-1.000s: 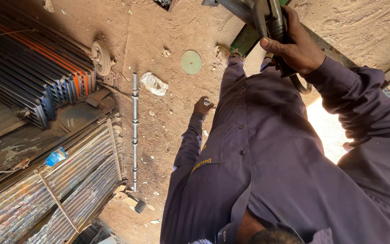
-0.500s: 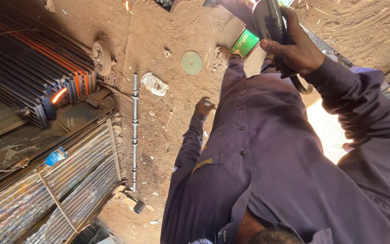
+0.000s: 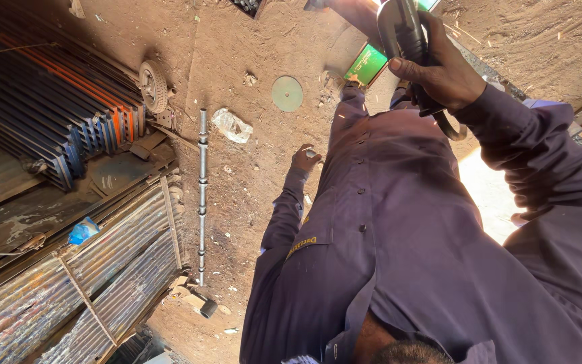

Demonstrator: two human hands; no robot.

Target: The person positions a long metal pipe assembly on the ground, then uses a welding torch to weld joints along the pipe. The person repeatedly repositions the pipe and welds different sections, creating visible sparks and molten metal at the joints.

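My right hand (image 3: 442, 71) is raised at the top right and grips the dark handle of a power grinder (image 3: 402, 30). A black cable loops below that wrist. A few sparks fly near a green metal piece (image 3: 368, 64) just left of the tool. My left hand (image 3: 304, 159) hangs at my side over the dirt floor, with its fingers curled. I cannot tell whether the small pale spot at its fingers is something held. My purple work shirt (image 3: 399, 229) fills the lower right.
A long metal shaft (image 3: 202, 195) lies on the dirt floor, with a hammer (image 3: 203, 305) at its near end. Close by are a round disc (image 3: 287, 93), a crumpled plastic bag (image 3: 232, 126) and a small wheel (image 3: 151, 86). Stacked metal bars (image 3: 42, 108) and corrugated sheets (image 3: 102, 283) stand at left.
My right hand has shifted the grinder slightly, uncovering more of the green piece, and sparks now show. My left hand stays at my side.
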